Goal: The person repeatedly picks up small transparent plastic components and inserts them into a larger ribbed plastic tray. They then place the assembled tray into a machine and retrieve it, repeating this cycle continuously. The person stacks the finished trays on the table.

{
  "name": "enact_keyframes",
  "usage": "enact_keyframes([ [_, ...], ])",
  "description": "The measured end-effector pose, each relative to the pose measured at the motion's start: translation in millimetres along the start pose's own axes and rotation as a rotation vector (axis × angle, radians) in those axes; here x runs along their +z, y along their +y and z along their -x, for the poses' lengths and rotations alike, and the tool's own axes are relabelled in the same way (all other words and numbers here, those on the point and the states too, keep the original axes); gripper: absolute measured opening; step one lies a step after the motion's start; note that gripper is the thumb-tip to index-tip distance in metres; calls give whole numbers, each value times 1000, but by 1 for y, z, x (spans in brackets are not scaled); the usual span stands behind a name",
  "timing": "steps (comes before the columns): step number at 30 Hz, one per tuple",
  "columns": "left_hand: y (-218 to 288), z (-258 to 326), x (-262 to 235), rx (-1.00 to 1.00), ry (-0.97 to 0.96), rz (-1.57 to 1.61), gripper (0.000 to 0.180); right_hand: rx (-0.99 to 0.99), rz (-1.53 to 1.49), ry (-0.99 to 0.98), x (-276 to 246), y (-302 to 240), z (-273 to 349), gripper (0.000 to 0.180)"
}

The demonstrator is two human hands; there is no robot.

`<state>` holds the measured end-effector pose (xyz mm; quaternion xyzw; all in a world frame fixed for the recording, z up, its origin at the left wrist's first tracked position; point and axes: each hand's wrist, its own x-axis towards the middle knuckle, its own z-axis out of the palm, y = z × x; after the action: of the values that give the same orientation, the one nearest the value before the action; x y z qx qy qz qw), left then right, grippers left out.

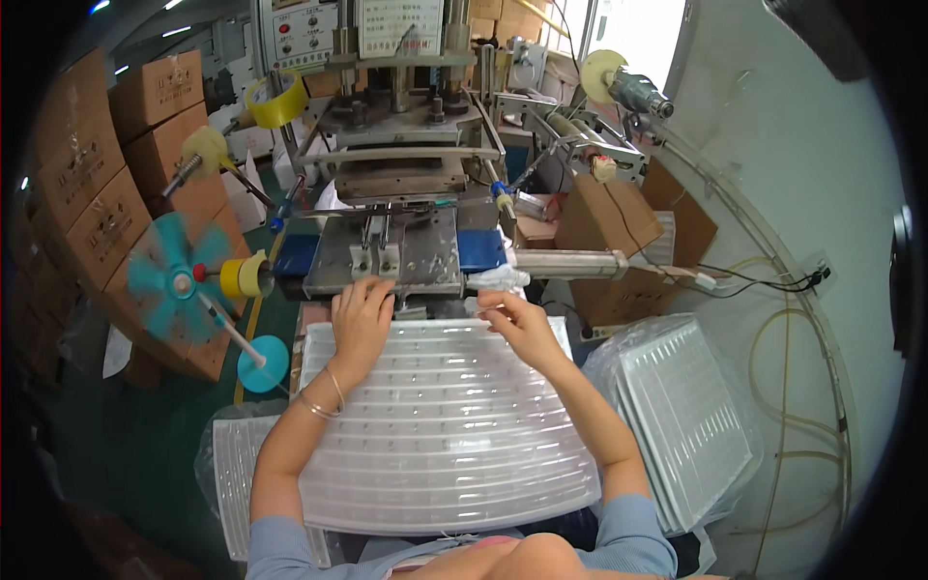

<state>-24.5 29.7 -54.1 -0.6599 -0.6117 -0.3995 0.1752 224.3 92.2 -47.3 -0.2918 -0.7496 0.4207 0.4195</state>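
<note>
My left hand [362, 319] rests its fingertips at the front edge of the machine's metal bed [333, 259], just below a small metal bracket [375, 259]. Its fingers are stretched out, with nothing visible in them. To the right of it, my right hand [522, 331] has thumb and fingers drawn together at the bed's front right corner. A small clear or whitish bit shows by those fingertips, too small to name. Just beyond them lies a crumpled white cloth or wrap [498, 278]. Under both forearms spreads a large ribbed translucent plastic tray [449, 430].
Stacked ribbed trays in clear film [681, 416] stand at right, another tray [242, 464] at left. A turquoise fan [179, 280] stands left, near cardboard boxes [106, 213]. A horizontal metal cylinder [570, 263] juts right from the press. Yellow tape [277, 100] hangs upper left.
</note>
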Motion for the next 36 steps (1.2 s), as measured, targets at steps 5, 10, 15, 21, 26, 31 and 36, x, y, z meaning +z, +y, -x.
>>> enact_keyframes([
  [5,-3,-73,44,78,228,-176,22,-90,289,76,1,-22,-27,24],
  [10,-10,-92,59,137,121,-51,19,-238,322,192,16,-3,-72,22],
  [15,7,-46,15,145,309,175,27,-470,493,264,46,-4,-115,19],
  [21,29,17,-31,176,113,420,36,-462,744,426,62,17,-144,10],
  [26,48,45,-41,270,-49,511,35,-276,737,247,58,13,-144,30],
  [31,69,71,-38,316,-134,570,32,-99,608,120,25,21,-108,70],
  [36,80,98,-46,294,-292,642,33,11,504,43,-11,5,3,41],
])
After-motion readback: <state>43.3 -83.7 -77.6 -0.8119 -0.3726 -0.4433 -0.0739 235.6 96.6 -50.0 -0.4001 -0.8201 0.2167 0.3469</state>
